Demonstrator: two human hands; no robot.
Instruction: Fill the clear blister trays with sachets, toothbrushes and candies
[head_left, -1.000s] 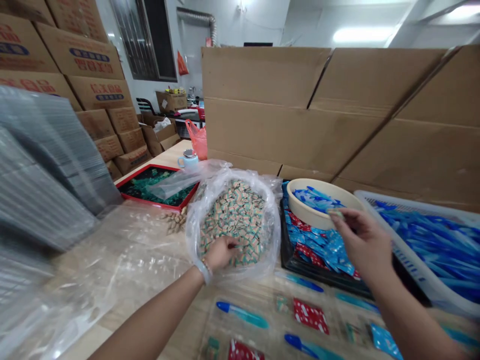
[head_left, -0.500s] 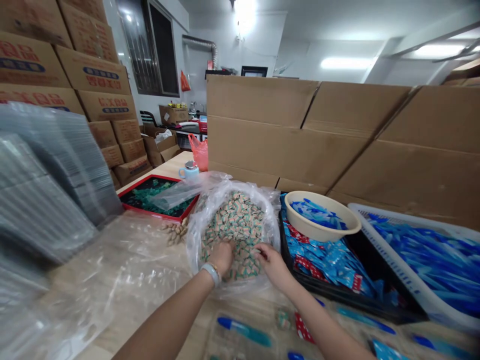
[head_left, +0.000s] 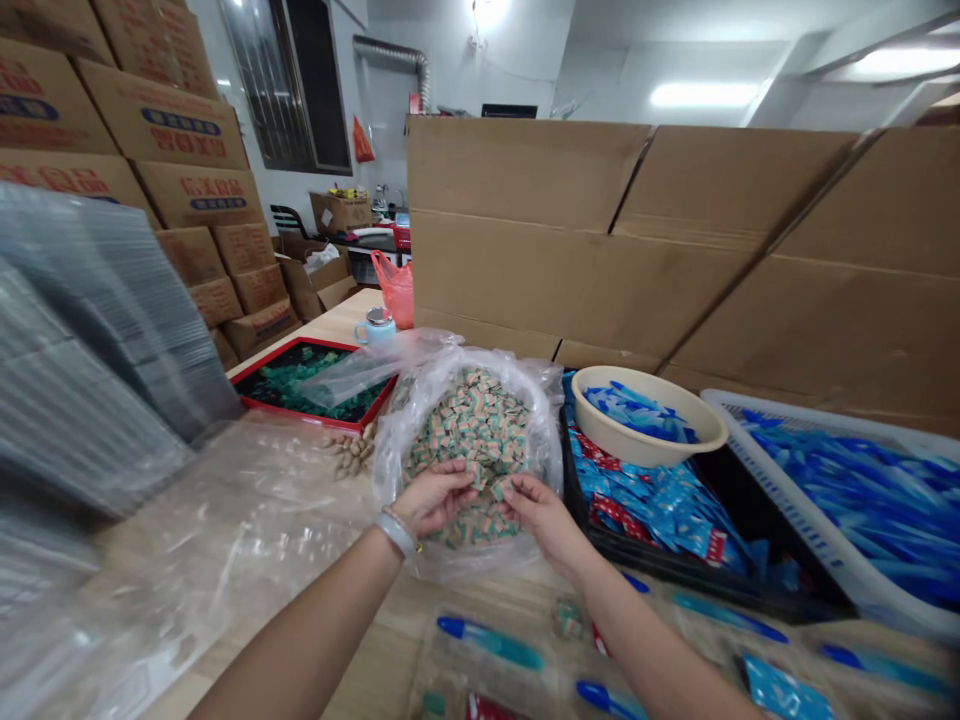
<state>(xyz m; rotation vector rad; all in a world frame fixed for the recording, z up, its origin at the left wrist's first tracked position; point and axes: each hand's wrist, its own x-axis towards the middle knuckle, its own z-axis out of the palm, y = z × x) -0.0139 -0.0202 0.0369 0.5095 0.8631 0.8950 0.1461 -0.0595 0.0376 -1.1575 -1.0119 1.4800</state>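
Observation:
A clear plastic bag point(head_left: 386, 465) stands open on the table, full of small square packets point(head_left: 480, 415) in tan and green. Over its near part, my left hand point(head_left: 435, 497) pinches one such packet point(head_left: 475, 474) between thumb and fingers. Close beside it, my right hand point(head_left: 536, 512) holds another small packet point(head_left: 500, 488) at its fingertips. Below my forearms lie clear trays with blue pen-like items point(head_left: 491, 642) and a blue sachet point(head_left: 784, 688). Printing on the packets is too small to read.
To the right, a black crate point(head_left: 697, 590) of blue and red sachets carries a cream bowl point(head_left: 645, 447); a white basket point(head_left: 810, 540) of blue pieces adjoins. Left are a red-rimmed tray point(head_left: 247, 375), peanut-like pieces point(head_left: 351, 455) and stacked clear trays point(head_left: 112, 320). Cardboard point(head_left: 517, 240) stands behind.
My left hand has lifted out of the packets and now shows a packet in its fingers. My right hand has moved slightly left, closer to it. The camera view has tilted down slightly.

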